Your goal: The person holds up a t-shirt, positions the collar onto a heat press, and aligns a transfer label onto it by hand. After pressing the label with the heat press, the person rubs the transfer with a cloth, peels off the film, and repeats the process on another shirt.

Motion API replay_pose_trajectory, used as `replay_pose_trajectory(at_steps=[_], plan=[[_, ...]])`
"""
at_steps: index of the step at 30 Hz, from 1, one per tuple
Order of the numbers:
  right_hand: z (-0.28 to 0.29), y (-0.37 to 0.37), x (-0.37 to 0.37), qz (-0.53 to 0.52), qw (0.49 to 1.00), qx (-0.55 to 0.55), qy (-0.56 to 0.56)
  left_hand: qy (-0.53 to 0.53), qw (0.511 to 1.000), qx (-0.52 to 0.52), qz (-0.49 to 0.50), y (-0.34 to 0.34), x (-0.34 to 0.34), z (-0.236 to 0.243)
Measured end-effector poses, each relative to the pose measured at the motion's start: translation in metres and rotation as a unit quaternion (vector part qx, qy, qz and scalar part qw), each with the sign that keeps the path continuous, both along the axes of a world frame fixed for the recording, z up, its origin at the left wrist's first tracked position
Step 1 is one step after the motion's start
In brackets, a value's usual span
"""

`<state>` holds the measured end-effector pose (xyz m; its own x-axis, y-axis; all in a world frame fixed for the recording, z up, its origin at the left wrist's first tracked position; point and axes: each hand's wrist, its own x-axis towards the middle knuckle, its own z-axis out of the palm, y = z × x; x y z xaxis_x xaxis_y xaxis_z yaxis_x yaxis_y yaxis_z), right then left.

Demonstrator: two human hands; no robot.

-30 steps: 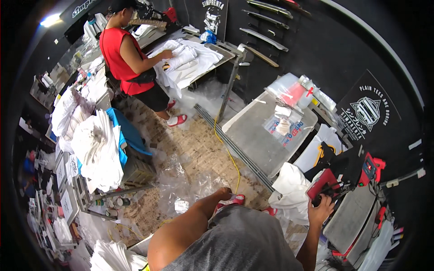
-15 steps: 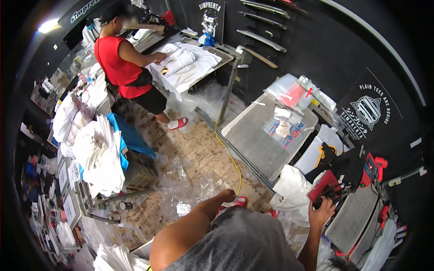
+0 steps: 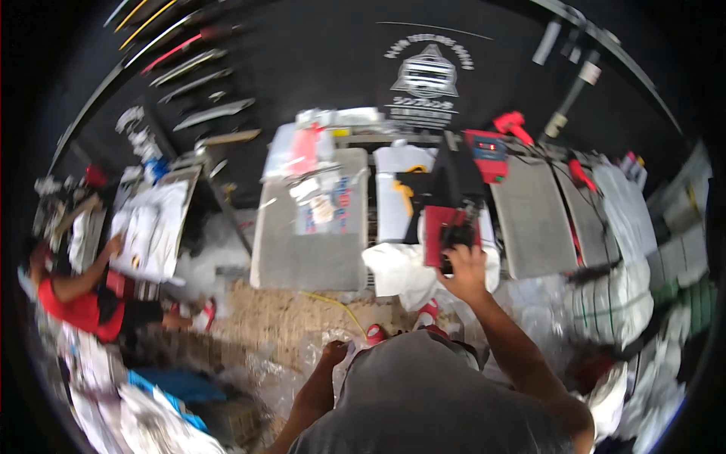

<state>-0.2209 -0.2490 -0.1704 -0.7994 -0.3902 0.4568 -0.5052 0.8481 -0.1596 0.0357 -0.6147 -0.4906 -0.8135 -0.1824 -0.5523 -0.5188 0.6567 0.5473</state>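
Observation:
My right hand [image 3: 463, 271] is wrapped round the black handle [image 3: 458, 238] of a heat press. The press has a dark red plate [image 3: 435, 231], a black arm [image 3: 456, 178] and a red control box [image 3: 485, 157] with a lit display. Partly under it lies a white shirt [image 3: 389, 208] with a black and yellow print. White cloth [image 3: 393, 266] hangs over the near edge, below the plate. Down by my left side is my left hand [image 3: 334, 352], blurred, its fingers mostly hidden. Something pale shows beside it; I cannot make out whether the hand holds it.
A grey board [image 3: 311, 253] carrying clear plastic and small cloth pieces stands left of the press. Grey boards [image 3: 529, 219] and a red heat gun [image 3: 513, 127] are to the right. Plastic film and a yellow cable [image 3: 336, 304] lie on the floor. A co-worker in red [image 3: 83, 303] handles white shirts at far left.
My view has swung right, toward the press, so the co-worker now appears at the far left. My right hand stays on the press handle. My left hand remains low at my side.

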Motion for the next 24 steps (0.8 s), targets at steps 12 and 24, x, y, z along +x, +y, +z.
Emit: replay_pose_trajectory(at_steps=[12, 24], plan=[[0.008, 0.012, 0.007, -0.013, 1.000, -0.002, -0.006, -0.007, 1.000, 0.005, -0.003, -0.008, -0.022, 0.005], [0.017, 0.016, 0.005, -0.018, 0.998, 0.043, -0.047, 0.040, 0.995, -0.001, -0.090, -0.006, 0.000, 0.008]])
